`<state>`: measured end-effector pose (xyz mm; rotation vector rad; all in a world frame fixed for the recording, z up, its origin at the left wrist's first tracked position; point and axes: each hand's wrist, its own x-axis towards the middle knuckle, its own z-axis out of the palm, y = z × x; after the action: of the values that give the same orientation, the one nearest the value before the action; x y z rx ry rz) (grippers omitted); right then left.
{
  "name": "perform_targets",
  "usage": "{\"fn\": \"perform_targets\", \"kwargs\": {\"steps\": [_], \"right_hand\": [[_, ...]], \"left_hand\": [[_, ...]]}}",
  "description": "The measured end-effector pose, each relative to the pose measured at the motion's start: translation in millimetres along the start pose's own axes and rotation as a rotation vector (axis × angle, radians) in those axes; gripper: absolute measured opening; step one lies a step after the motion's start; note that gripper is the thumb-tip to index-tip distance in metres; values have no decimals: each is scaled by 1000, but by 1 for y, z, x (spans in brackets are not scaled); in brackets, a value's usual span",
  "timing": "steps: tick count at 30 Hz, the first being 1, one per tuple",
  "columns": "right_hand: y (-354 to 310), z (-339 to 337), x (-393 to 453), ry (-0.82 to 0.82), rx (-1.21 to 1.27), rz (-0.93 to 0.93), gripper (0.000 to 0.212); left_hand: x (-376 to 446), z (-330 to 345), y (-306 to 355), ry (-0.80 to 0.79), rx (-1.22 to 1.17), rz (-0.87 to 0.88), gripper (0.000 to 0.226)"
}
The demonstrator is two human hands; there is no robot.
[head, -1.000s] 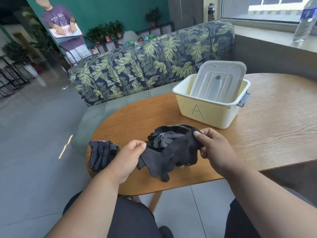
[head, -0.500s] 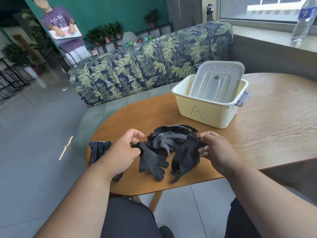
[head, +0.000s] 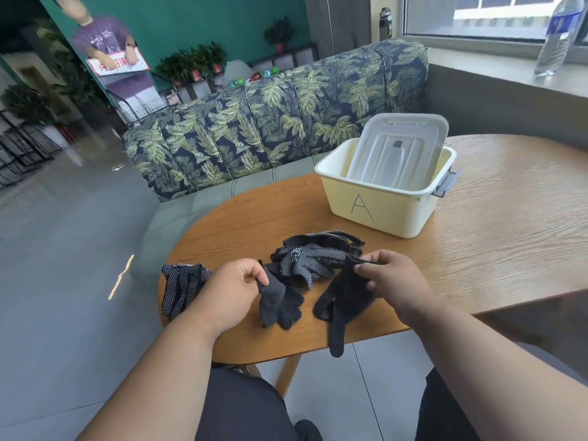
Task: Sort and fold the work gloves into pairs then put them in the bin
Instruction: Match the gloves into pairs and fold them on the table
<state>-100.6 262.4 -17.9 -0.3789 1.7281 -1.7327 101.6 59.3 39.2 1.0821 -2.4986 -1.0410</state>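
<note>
My left hand [head: 232, 291] pinches the cuff of a dark work glove [head: 278, 302] that lies on the wooden table [head: 477, 249]. My right hand [head: 391, 281] grips the cuff of a second dark glove [head: 342, 300], whose fingers hang over the table's front edge. Behind both lies a pile of dotted black gloves [head: 313, 256]. Another dotted glove [head: 179, 286] lies at the table's left edge, partly behind my left wrist. The cream bin marked "A" [head: 375, 211] stands at the back right with its grey lid [head: 397, 154] leaning inside it.
A leaf-patterned sofa [head: 270, 122] runs behind the table. A water bottle [head: 555, 36] stands on the window ledge at the far right. Grey floor lies to the left. A person stands far back left by potted plants.
The two dark gloves, bunched together a second ago, have been pulled apart. My left hand drew one to the left, my right hand kept the other on the right.
</note>
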Motion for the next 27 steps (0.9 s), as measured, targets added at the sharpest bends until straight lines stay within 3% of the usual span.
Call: {"fn": "perform_targets", "kwargs": {"steps": [6, 10, 16, 22, 27], "right_hand": [[-1, 0, 1, -8, -45, -61, 21], [-1, 3, -1, -120, 43, -40, 17], [1, 14, -7, -313, 132, 43, 16], [6, 13, -10, -453, 223, 130, 38], [-1, 12, -12, -522, 334, 106, 37]], "left_hand": [[1, -1, -3, -30, -132, 3, 39], [-6, 5, 17, -12, -133, 137, 38], [-24, 63, 55, -157, -71, 241, 24], [-20, 89, 50, -41, -169, 159, 24], [-22, 99, 44, 103, -145, 200, 24]]}}
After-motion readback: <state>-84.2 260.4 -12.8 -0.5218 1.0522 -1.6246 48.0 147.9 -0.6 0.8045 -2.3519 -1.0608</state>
